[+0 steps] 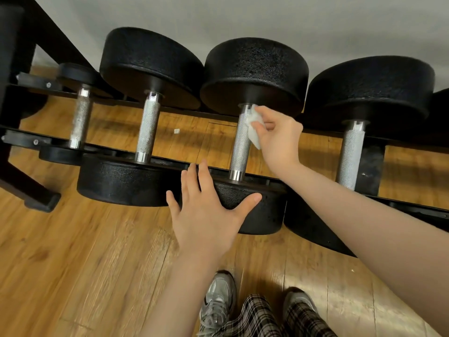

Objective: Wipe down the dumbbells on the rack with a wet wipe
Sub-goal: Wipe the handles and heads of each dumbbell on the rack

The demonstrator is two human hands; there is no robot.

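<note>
Several black dumbbells with knurled silver handles lie across a low black rack point(170, 164). My right hand point(279, 137) pinches a white wet wipe point(254, 128) against the right side of the third dumbbell's handle point(240, 147), near its far head point(255, 76). My left hand point(206, 210) lies flat with spread fingers on that dumbbell's near head point(262, 215). To the left sit a second big dumbbell point(148, 132) and a smaller one point(80, 117). Another big dumbbell point(352, 154) sits to the right.
A wooden floor point(85, 251) spreads under and in front of the rack. The rack's black leg point(29, 186) stands at the left. A grey wall point(267, 18) runs behind. My shoes point(218, 297) and plaid trousers are at the bottom. A small white scrap point(177, 130) lies on the floor.
</note>
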